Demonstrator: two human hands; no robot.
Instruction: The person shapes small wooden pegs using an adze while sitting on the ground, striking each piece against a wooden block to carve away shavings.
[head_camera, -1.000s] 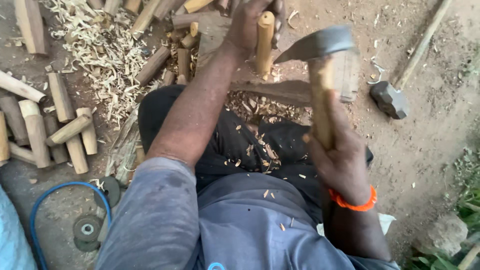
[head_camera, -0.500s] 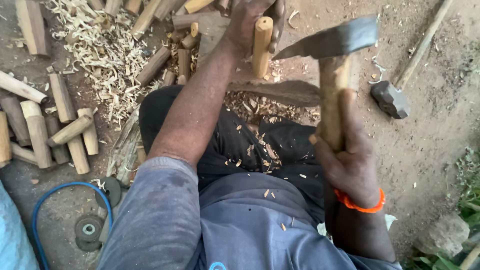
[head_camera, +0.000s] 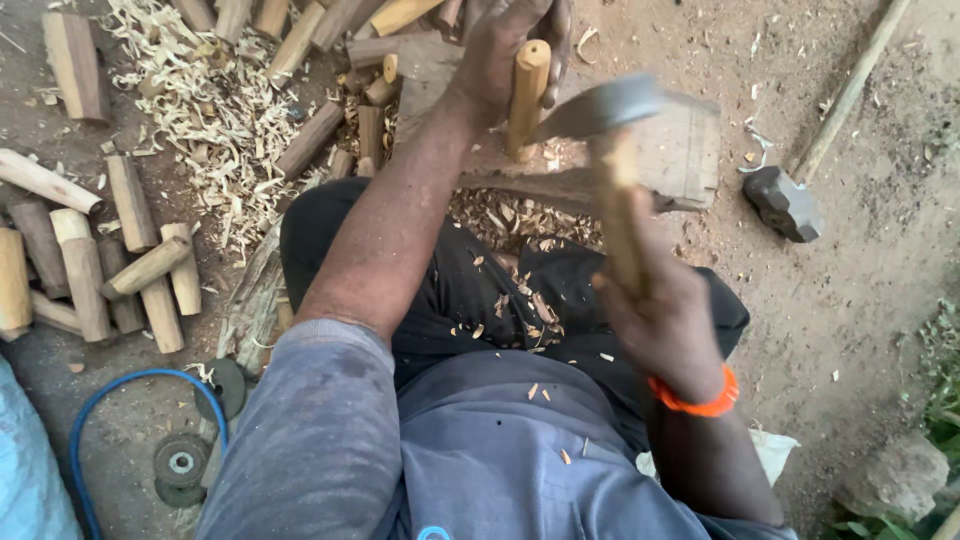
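a: what is the left hand doing?

b: its fingers are wrapped around the top of a short round wooden peg, pale and smooth, standing nearly upright on a flat, weathered wooden block in front of the knees.

a: and the right hand?

b: fingers closed tight around the light wooden handle of a hatchet. the grey metal head is blurred, its edge right beside the peg's lower half; whether it touches the wood, i cannot tell.

a: anything on the wrist?

b: an orange band, bright against the dusty blue shirt.

a: what lies around?

b: curly pale wood shavings heaped at the upper left, with brown chips scattered over the dark trousers and at the foot of the block. rough-cut round billets lie in a loose cluster on the left, bark-brown with cream ends. a heavy dark sledgehammer head on a long thin shaft rests on the bare dirt to the right. near the bottom left, a blue hose loops past grey abrasive discs.
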